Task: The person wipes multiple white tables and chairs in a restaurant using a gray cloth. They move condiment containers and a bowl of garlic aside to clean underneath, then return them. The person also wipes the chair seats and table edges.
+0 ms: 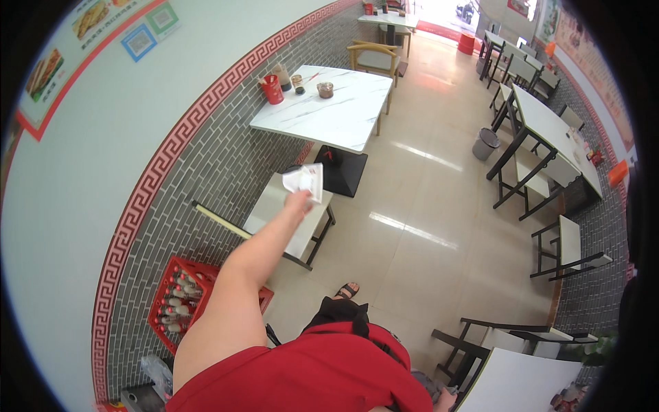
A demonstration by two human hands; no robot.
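Note:
My left arm is stretched out in front, and my left hand (pixel 299 202) grips a white packet (pixel 311 177), perhaps paper napkins, slightly blurred. The packet is above a pale-seated bench (pixel 273 219) with black legs, near the wall. Beyond it stands a marble-patterned table (pixel 329 121). On that table are a red chopstick holder (pixel 272 90), a dark sauce bottle (pixel 283 79), a small glass jar (pixel 298 85) and a condiment jar (pixel 325 90). Low at the bottom edge, my right hand (pixel 446 399) holds what looks like a grey cloth (pixel 430 383), partly hidden by my red shirt.
A red crate (pixel 206 273) of bottles stands by the brick-patterned wall on the left. Along the right are tables (pixel 551 134) and benches (pixel 570 237), plus a grey waste bin (pixel 485 144). The tiled floor (pixel 412 190) runs to a bright doorway, with a red bucket (pixel 466 44) nearby.

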